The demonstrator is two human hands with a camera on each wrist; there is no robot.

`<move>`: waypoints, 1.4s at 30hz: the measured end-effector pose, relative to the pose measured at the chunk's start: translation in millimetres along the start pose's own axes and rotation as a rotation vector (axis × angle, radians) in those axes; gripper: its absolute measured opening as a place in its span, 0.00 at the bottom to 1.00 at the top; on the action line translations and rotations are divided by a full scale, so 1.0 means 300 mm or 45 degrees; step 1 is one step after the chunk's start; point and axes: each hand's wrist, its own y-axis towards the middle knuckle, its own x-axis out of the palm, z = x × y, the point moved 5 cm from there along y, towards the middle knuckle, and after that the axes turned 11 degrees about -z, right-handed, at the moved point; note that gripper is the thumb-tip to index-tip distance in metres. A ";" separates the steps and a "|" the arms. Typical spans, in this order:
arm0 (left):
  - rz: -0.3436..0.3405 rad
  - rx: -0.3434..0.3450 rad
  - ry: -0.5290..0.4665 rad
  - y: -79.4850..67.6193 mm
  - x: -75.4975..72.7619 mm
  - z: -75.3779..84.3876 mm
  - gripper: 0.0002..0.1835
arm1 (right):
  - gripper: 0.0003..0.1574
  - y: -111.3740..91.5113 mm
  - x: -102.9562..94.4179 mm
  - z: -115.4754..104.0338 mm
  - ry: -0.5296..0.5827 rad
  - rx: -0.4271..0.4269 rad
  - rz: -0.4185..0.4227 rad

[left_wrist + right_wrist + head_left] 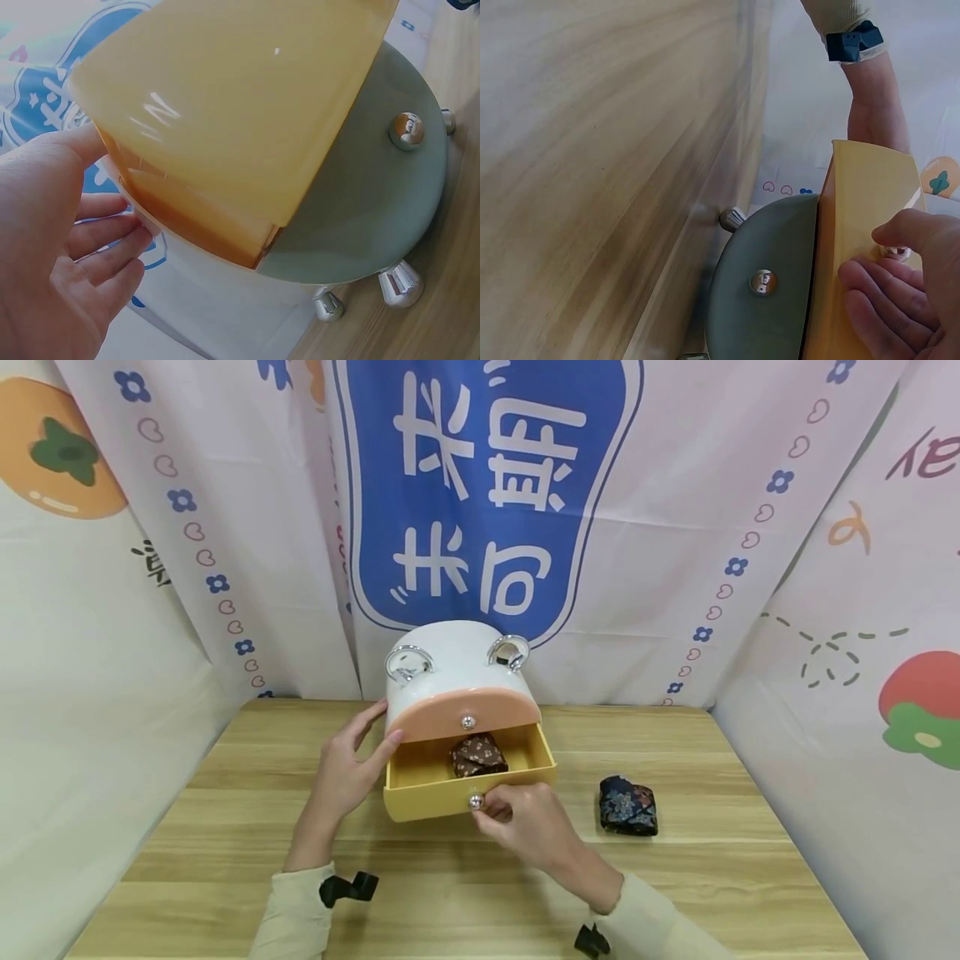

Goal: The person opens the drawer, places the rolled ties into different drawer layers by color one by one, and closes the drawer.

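A small rounded cabinet [453, 652] has a white body, a peach top drawer [435, 717] and a yellow middle drawer [427, 802] that stands pulled out. Inside the yellow drawer lies a rolled brown patterned cloth [478, 755]. My right hand [532, 822] pinches the silver knob [476, 802] on that drawer's front between thumb and index finger, the other fingers loosely bent. My left hand [348, 768] rests against the cabinet's left side, its thumb at the front edge and its fingers fairly straight along the side. A green bottom drawer [360, 202] is closed beneath the yellow one.
A rolled dark blue floral cloth [628, 807] lies on the wooden table [675, 893], right of the cabinet. Two silver rings [409, 662] stand up from the cabinet's top. Silver feet [401, 285] carry it. A printed curtain [637, 652] hangs close behind.
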 end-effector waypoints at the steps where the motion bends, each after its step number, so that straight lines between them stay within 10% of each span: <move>1: -0.001 0.000 0.000 0.000 0.001 0.001 0.31 | 0.05 0.004 0.000 0.002 0.008 0.003 0.001; 42: 0.015 0.025 0.012 0.002 0.003 -0.008 0.30 | 0.03 0.159 0.001 0.097 -0.068 0.090 0.015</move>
